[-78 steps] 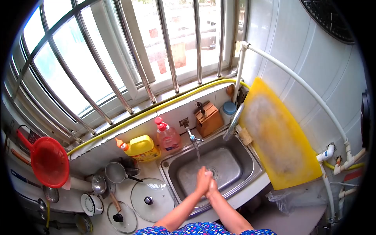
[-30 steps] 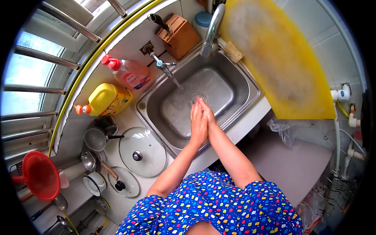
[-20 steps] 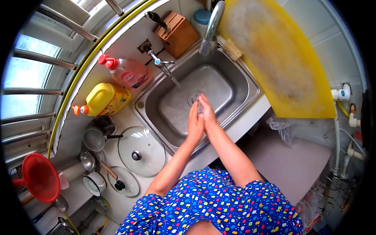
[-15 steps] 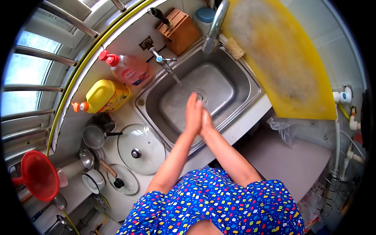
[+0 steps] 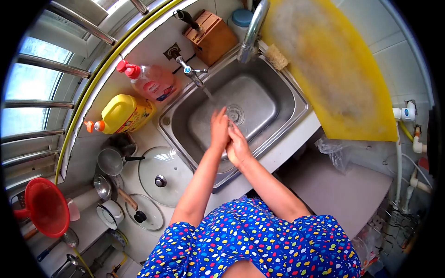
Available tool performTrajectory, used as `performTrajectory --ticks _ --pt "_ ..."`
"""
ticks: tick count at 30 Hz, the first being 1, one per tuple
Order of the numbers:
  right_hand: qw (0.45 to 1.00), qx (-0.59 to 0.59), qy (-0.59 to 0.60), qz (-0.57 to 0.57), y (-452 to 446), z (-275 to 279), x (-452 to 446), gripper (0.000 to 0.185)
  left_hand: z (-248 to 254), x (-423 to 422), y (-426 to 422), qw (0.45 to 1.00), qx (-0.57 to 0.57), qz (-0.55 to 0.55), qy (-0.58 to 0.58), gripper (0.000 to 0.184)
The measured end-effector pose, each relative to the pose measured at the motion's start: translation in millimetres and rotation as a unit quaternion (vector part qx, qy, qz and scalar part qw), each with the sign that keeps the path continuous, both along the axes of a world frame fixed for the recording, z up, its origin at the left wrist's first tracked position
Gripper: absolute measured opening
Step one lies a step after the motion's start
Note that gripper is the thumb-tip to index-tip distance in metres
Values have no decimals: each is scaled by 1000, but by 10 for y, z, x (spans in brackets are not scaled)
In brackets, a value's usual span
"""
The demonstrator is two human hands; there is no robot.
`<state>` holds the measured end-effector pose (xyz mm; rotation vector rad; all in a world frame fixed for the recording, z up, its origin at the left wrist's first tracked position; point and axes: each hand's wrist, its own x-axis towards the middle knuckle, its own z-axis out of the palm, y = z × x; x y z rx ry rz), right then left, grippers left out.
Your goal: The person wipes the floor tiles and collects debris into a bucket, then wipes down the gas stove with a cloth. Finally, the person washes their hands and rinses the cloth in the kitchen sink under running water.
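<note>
Over the steel sink (image 5: 185,139), my left hand (image 5: 219,131) and my right hand (image 5: 238,147) touch each other, palms facing inward. The left fingers stretch forward toward the drain (image 5: 235,114). Fingers of the right hand also reach forward and lie partly against the left one. No object shows between them, though the palms are hidden. Water runs from the small tap (image 5: 193,75) just beyond my left fingertips.
A pink soap bottle (image 5: 155,83) and a yellow jug (image 5: 127,113) stand left of the sink. Glass lids (image 5: 167,185) lie on the counter. A knife block (image 5: 213,39), a sponge (image 5: 276,57) and a yellow board (image 5: 333,69) are at the back and right.
My hands have slid against each other. The right has turned and come slightly lower and the fingers are more spread, while the left has shifted a little left. Water still runs.
</note>
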<state>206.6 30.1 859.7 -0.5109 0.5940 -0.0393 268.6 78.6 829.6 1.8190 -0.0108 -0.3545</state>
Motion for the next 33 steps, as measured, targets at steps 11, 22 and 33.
performTrajectory --ticks 11,22,33 --pt "997 74 -3 19 -15 -304 -111 49 22 -286 6 998 25 -42 -30 47" --pt "991 46 128 17 -181 -179 68 45 149 -492 19 988 49 -103 -103 47" --pt "999 17 40 -20 -317 -218 250 57 266 -600 32 989 -28 -67 -129 35"
